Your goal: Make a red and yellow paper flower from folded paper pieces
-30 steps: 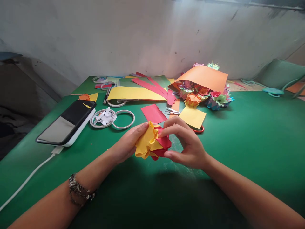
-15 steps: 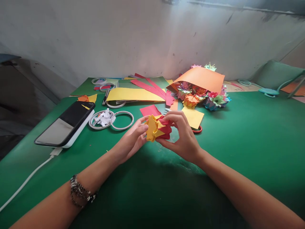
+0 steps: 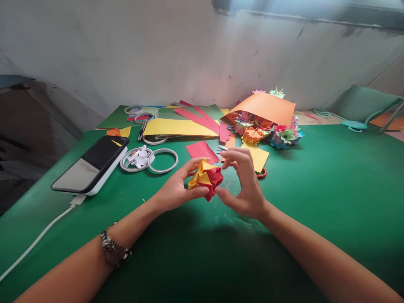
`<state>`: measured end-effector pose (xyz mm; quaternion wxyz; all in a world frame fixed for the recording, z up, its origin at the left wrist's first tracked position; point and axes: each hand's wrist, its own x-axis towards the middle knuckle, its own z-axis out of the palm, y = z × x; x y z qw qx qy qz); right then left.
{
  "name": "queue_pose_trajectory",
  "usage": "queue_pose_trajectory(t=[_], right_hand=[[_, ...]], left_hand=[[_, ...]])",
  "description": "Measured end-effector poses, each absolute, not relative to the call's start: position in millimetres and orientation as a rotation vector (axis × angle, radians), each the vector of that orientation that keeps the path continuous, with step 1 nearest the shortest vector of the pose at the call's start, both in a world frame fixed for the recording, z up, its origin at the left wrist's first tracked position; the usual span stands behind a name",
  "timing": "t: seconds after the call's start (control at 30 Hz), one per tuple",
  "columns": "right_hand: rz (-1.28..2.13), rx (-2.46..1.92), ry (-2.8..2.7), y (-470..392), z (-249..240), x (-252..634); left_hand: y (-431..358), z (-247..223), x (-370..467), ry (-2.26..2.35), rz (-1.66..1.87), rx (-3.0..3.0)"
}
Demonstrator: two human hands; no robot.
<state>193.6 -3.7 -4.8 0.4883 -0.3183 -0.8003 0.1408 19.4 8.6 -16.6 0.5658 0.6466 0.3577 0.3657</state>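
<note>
A folded paper piece (image 3: 206, 176), yellow on its left side and red on its right, is held above the green table (image 3: 331, 189). My left hand (image 3: 179, 187) grips it between the thumb below and the fingers above and behind. On its right side my right hand (image 3: 244, 185) is curved with thumb and fingers apart, the thumb tip close to the red part; whether it touches is hard to tell. Behind the piece lies a red paper sheet (image 3: 202, 152). A yellow square sheet (image 3: 256, 157) rests beyond my right hand, over red-handled scissors (image 3: 261, 173).
At the left is a phone-like device (image 3: 91, 164) with a white cable (image 3: 41, 235). White rings (image 3: 163, 160), one around paper scraps (image 3: 139, 157), lie beside it. Farther back are yellow paper (image 3: 179, 127), red strips (image 3: 197, 119) and paper flowers (image 3: 285, 135) under an orange sheet (image 3: 265, 107).
The folded piece has turned and moved slightly down in my left hand, whose thumb is now beneath it. My right hand has loosened from the red side and its fingers have spread.
</note>
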Motion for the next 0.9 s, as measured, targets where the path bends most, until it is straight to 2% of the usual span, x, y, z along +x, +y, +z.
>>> queue_pose_trajectory(t=[0.17,0.23,0.63,0.9], right_hand=[[0.702,-0.741,-2.011,1,-1,200],[0.745,-0.706,-2.072,1,-1,199],[0.384,-0.811,-2.072,2,-7,194],[0.047,-0.802,-2.141,5,-12,195]], left_hand=[[11,-20,13,0.771,0.791,1.561],[11,-20,14,0.734,0.771,1.545],[6,-19,25,0.595,0.953,1.138],[5,-22,29,0.601,0.909,1.07]])
